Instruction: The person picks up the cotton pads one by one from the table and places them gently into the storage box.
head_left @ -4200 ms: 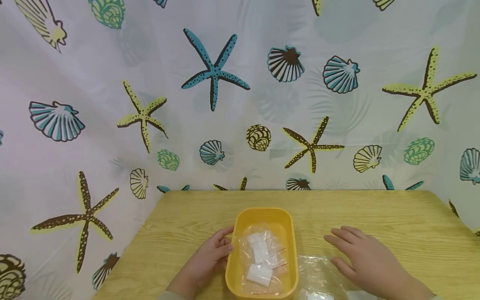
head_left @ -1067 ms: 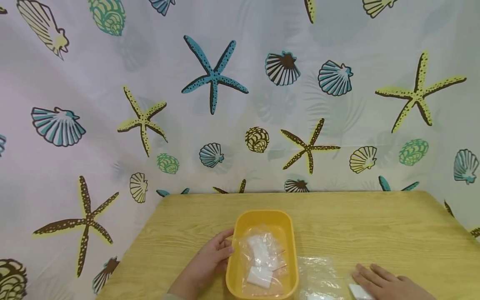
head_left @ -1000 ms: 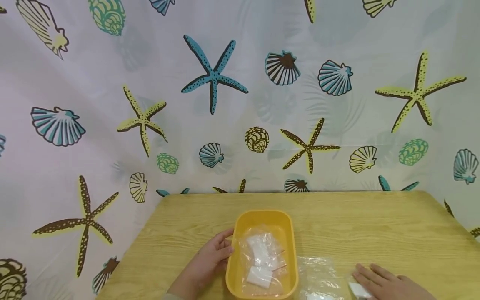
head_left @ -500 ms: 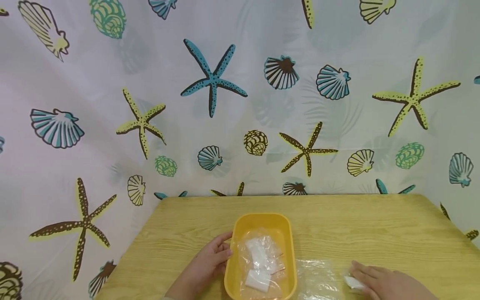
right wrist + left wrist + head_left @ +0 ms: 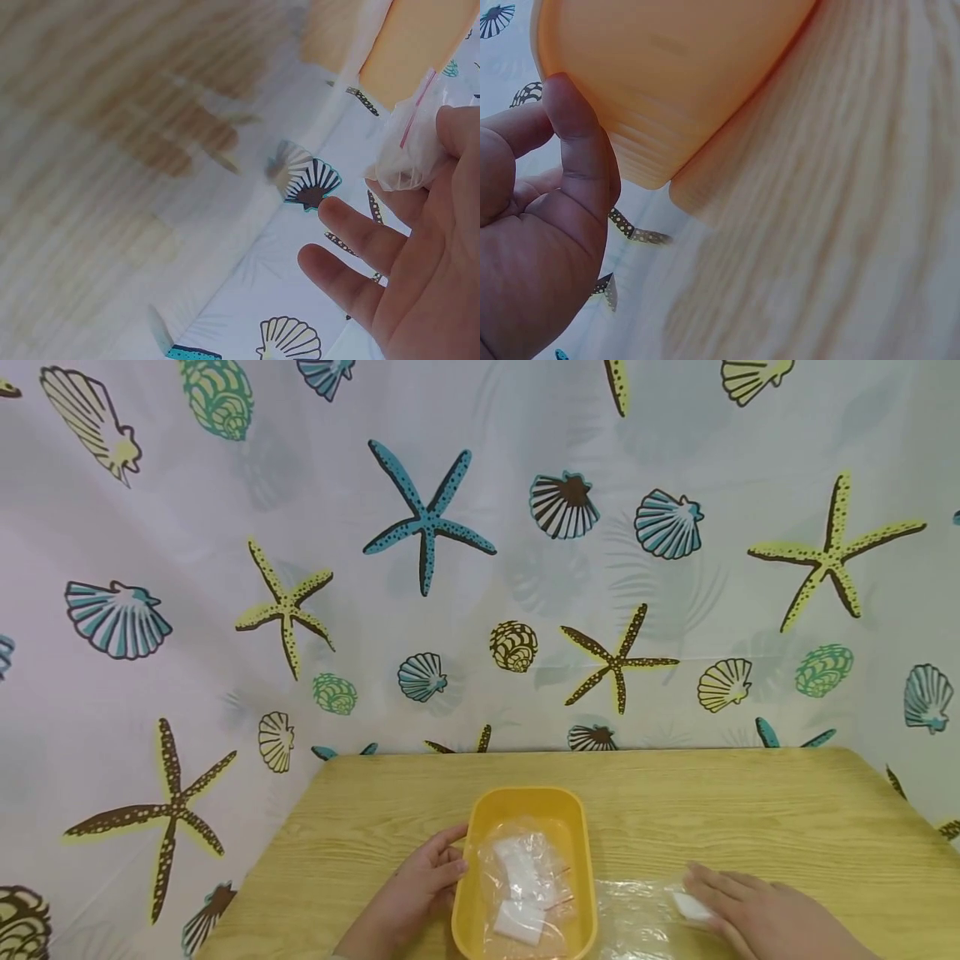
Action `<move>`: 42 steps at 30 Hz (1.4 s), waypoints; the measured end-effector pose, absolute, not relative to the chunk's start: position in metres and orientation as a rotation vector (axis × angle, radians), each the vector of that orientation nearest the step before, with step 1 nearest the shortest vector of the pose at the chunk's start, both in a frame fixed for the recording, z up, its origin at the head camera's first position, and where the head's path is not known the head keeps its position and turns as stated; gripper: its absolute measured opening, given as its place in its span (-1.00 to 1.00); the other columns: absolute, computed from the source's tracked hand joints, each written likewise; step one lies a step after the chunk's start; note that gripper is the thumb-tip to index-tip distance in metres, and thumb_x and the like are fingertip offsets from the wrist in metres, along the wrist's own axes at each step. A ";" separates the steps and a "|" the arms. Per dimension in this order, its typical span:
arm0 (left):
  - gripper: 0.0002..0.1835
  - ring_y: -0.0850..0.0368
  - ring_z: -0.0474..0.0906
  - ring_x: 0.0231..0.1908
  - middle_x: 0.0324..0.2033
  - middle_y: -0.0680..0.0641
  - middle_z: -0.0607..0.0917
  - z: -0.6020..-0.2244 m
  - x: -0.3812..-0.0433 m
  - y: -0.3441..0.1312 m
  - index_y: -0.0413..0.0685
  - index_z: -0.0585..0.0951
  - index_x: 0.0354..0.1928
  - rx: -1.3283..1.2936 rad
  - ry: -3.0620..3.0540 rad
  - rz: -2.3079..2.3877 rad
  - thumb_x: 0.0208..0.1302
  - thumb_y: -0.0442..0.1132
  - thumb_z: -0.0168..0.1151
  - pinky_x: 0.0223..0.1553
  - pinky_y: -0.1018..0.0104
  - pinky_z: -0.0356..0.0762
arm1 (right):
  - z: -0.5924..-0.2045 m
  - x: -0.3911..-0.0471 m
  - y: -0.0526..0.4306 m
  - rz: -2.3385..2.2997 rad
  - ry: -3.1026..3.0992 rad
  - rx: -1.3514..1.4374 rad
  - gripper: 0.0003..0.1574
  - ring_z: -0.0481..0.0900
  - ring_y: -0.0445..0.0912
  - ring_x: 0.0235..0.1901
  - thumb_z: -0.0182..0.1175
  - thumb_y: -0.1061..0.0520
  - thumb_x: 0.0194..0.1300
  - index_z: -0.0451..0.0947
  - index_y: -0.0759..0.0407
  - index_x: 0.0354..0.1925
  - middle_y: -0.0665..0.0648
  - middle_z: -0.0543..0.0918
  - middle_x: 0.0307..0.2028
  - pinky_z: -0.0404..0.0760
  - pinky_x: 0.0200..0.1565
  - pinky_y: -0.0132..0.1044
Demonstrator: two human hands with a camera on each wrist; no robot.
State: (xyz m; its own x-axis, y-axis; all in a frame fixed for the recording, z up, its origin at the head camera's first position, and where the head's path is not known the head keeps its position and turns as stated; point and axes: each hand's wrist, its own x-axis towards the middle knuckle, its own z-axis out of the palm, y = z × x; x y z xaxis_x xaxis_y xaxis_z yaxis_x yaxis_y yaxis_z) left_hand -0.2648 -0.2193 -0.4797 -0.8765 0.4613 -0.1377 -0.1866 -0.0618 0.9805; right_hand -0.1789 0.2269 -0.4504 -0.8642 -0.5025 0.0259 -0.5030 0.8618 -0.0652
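A yellow plastic bin (image 5: 587, 860) stands on the table in the head view, with several clear zip bags (image 5: 521, 881) of white pieces inside. At its left side my left hand (image 5: 420, 885) holds the wall; in the left wrist view the thumb and bent fingers meet at the bin's edge. To the right of the bin, my right hand (image 5: 772, 914) pinches a small zip bag (image 5: 412, 142) with white contents between thumb and forefinger, the other fingers loosely extended. White contents of this bag show at the fingertips in the head view.
A flat clear plastic bag (image 5: 633, 918) lies on the wooden table (image 5: 712, 802) between the bin and my right hand. A white curtain (image 5: 480, 610) printed with starfish and shells hangs behind the table and along both sides.
My right hand has come down to the table at the right, taken the small zip bag and brought it leftward toward the bin. My left hand stays at the bin's side.
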 end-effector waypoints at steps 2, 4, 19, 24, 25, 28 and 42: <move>-0.34 0.04 0.54 -0.29 -0.09 -0.24 0.43 -0.480 -0.264 -0.219 0.01 0.11 0.43 0.297 1.771 1.995 0.35 -0.19 0.11 -0.25 0.15 0.61 | -0.448 -0.179 0.224 0.102 -3.002 0.819 -0.26 0.46 -0.06 0.11 -0.36 -0.36 0.41 0.27 -0.08 0.35 -0.06 0.35 0.29 0.53 -0.04 -0.06; -0.33 0.05 0.53 -0.29 -0.09 -0.23 0.43 -0.480 -0.264 -0.218 0.01 0.09 0.43 0.302 1.761 1.999 0.35 -0.20 0.10 -0.26 0.17 0.61 | -0.445 -0.179 0.221 0.101 -2.990 0.813 -0.26 0.44 -0.07 0.13 -0.36 -0.36 0.41 0.26 -0.08 0.36 -0.06 0.34 0.29 0.52 -0.01 -0.07; -0.35 0.04 0.54 -0.29 -0.11 -0.23 0.44 -0.478 -0.263 -0.218 0.02 0.12 0.42 0.310 1.766 1.996 0.35 -0.20 0.10 -0.24 0.15 0.61 | -0.437 -0.185 0.189 0.159 -2.800 0.782 -0.34 0.35 -0.11 0.21 -0.24 -0.28 0.44 0.27 -0.08 0.35 -0.10 0.27 0.33 0.45 0.09 -0.11; -0.37 0.02 0.54 -0.26 -0.10 -0.26 0.43 -0.476 -0.262 -0.218 0.02 0.14 0.42 0.303 1.787 1.991 0.36 -0.19 0.10 -0.22 0.12 0.61 | -0.429 -0.186 0.173 0.218 -2.747 0.793 -0.38 0.33 -0.11 0.23 -0.19 -0.24 0.44 0.29 -0.06 0.34 -0.09 0.28 0.32 0.43 0.12 -0.10; -0.37 0.02 0.54 -0.26 -0.10 -0.26 0.43 -0.475 -0.262 -0.218 0.02 0.14 0.42 0.301 1.791 1.989 0.36 -0.19 0.09 -0.22 0.12 0.61 | -0.428 -0.186 0.170 0.226 -2.739 0.799 -0.38 0.33 -0.11 0.23 -0.18 -0.24 0.44 0.30 -0.06 0.34 -0.09 0.29 0.32 0.42 0.13 -0.10; -0.38 0.01 0.53 -0.26 -0.10 -0.26 0.43 -0.475 -0.262 -0.218 0.03 0.15 0.41 0.286 1.808 1.983 0.36 -0.18 0.10 -0.22 0.12 0.61 | -0.424 -0.187 0.160 0.248 -2.721 0.807 -0.38 0.33 -0.11 0.23 -0.17 -0.24 0.43 0.32 -0.06 0.33 -0.09 0.31 0.31 0.42 0.13 -0.09; -0.38 -0.03 0.53 -0.23 -0.09 -0.28 0.42 -0.476 -0.262 -0.217 0.04 0.16 0.41 0.266 1.826 1.979 0.36 -0.18 0.09 -0.17 0.07 0.59 | -0.430 -0.204 0.124 0.395 -2.686 0.808 -0.39 0.28 -0.14 0.26 -0.24 -0.25 0.45 0.33 -0.09 0.32 -0.12 0.29 0.32 0.30 0.22 -0.11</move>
